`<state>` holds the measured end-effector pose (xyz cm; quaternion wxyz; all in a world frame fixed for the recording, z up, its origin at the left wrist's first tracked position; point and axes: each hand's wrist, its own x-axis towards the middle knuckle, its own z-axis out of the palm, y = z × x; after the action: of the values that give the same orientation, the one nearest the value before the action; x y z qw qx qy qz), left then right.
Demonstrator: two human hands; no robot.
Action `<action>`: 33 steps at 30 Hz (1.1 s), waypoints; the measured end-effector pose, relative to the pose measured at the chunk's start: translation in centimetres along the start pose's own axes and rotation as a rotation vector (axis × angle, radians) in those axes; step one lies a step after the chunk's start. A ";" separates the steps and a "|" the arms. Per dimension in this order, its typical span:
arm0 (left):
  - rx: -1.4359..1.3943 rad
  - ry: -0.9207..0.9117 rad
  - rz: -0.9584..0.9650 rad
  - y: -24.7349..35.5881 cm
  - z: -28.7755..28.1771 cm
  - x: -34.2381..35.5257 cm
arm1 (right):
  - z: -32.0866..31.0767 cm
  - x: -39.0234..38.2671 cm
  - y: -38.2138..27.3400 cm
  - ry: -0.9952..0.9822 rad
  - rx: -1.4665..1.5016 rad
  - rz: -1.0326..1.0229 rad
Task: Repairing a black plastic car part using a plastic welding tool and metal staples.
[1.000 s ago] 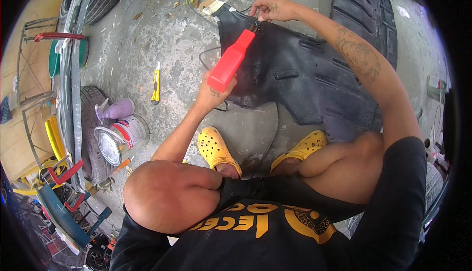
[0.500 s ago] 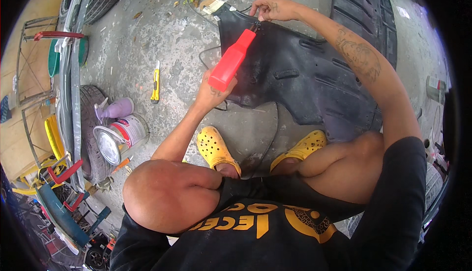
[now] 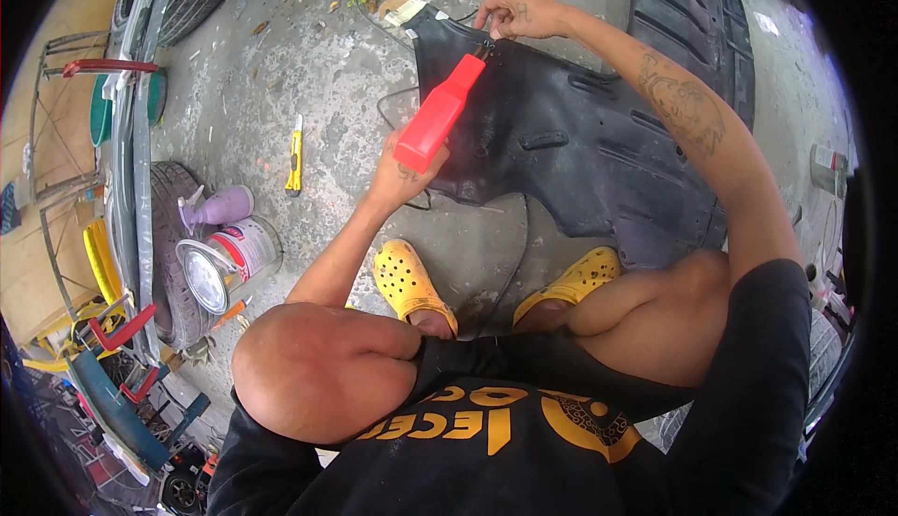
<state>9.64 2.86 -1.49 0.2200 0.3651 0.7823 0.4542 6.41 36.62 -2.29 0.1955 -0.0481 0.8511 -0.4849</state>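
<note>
The person's left hand [image 3: 404, 175] grips the red tool [image 3: 440, 116] by its wide lower body; the fingers are wrapped round it and largely hidden from me by the casing. The tool slants up and to the right, its dark, narrow tip at the upper edge of the black panel [image 3: 552, 109]. The panel lies on the concrete floor [image 3: 346, 76] ahead of the person's feet, dark and moulded, with raised ribs. The right hand [image 3: 513, 16] is at that same edge, just beside the tip, thumb and forefinger drawn narrow and pointing down; whether they pinch some small piece, I cannot tell. A ribbed sheet [image 3: 692, 20] lies beyond the panel to the right. A yellow knife [image 3: 295, 162] lies to the left, well apart from both hands, its blade out. Farther left, a purple bottle [image 3: 223, 205] and a can [image 3: 245, 249] sit beside a tyre [image 3: 174, 277]. Yellow clogs [image 3: 409, 277] are on the feet, near the panel's lower edge.
</note>
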 end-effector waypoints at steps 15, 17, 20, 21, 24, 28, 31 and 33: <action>-0.034 -0.020 -0.056 0.0 0.5 0.1 | 0.0 -0.6 0.3 0.000 0.031 0.007; -0.045 -0.023 -0.060 0.0 0.6 0.2 | -0.1 -0.7 0.4 -0.002 0.015 -0.001; -0.015 -0.018 -0.061 0.0 -0.4 -0.1 | -0.1 0.0 -0.5 -0.008 0.008 -0.019; -0.008 -0.008 -0.045 -0.1 -0.4 -0.1 | -0.1 0.0 -0.5 -0.012 0.014 -0.004; -0.011 -0.006 -0.037 -0.3 -0.3 -0.1 | -0.1 -0.1 -0.4 -0.013 0.023 0.005; 0.036 -0.027 -0.030 -0.5 -0.1 0.1 | 0.0 -0.2 0.2 0.030 0.049 -0.016; 0.047 -0.031 -0.024 -0.8 -0.3 0.1 | 0.1 -0.1 -0.1 0.024 0.039 -0.023; 0.037 -0.031 -0.035 -0.9 -0.3 0.0 | 0.1 -0.1 -0.3 0.017 0.053 0.003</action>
<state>9.12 2.39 -2.11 0.2332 0.3621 0.7933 0.4302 6.47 36.40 -2.03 0.1903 -0.0377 0.8396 -0.5074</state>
